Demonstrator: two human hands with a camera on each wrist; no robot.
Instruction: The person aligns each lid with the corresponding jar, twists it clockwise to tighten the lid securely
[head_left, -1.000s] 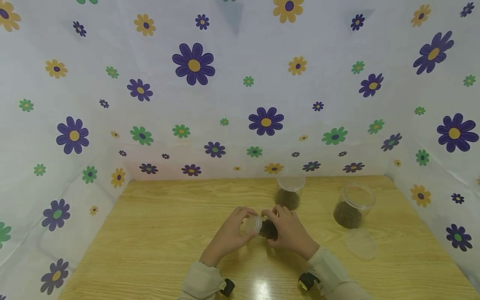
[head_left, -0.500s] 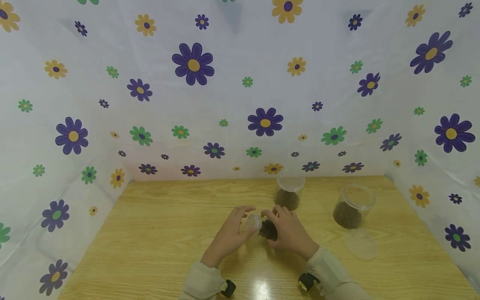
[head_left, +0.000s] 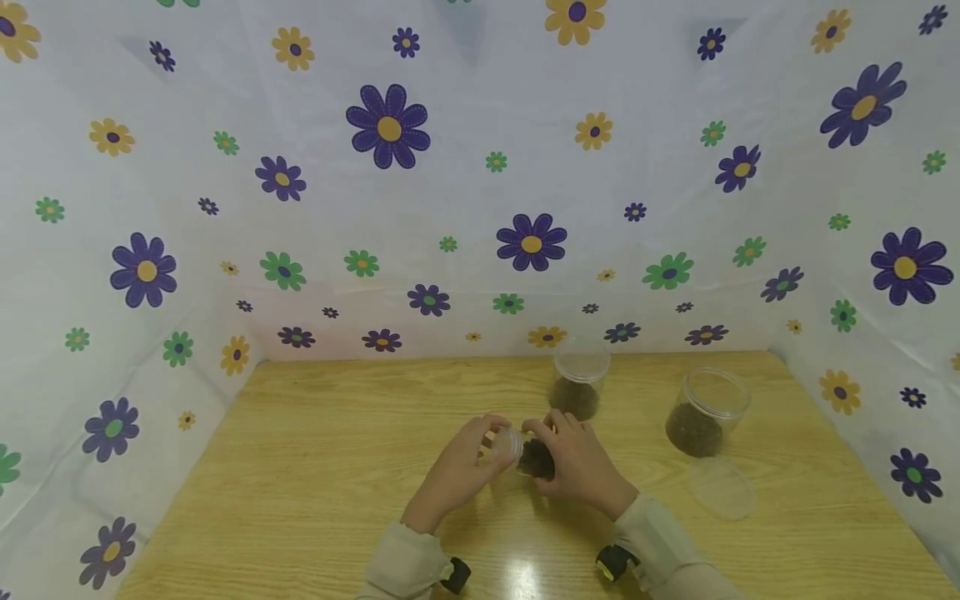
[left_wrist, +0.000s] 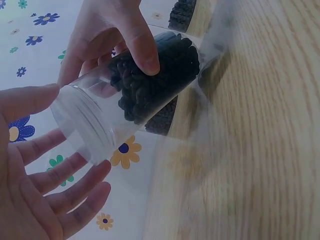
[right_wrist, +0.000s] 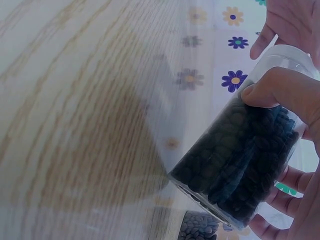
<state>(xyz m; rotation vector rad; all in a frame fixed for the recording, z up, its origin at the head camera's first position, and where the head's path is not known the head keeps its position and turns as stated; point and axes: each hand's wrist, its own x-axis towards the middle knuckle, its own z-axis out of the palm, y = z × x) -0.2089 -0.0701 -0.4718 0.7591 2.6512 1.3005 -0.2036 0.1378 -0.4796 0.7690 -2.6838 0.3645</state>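
Note:
My right hand [head_left: 583, 462] grips a small clear plastic jar [right_wrist: 235, 150] partly filled with dark beans [left_wrist: 150, 80]. Its thumb lies across one side and the fingers curl round the far side. The jar is tipped towards the left, its closed end low near the wood and its translucent screw lid [left_wrist: 82, 122] facing my left hand [head_left: 452, 477]. That hand spans the lid, thumb at the upper edge and fingertips at the lower edge in the left wrist view. In the head view, the right hand covers much of the jar.
Behind the hands stands a larger clear jar [head_left: 576, 396] with dark contents. Another wide jar [head_left: 697, 427], similarly part full, is at the right, with a translucent round disc [head_left: 722, 489] lying in front of it. Flowered cloth [head_left: 450, 192] walls off the wooden table [head_left: 322, 450].
Half a second ago the left fingers were lifted off the lid; now they have closed in on it again. The right hand and jar have stayed in place.

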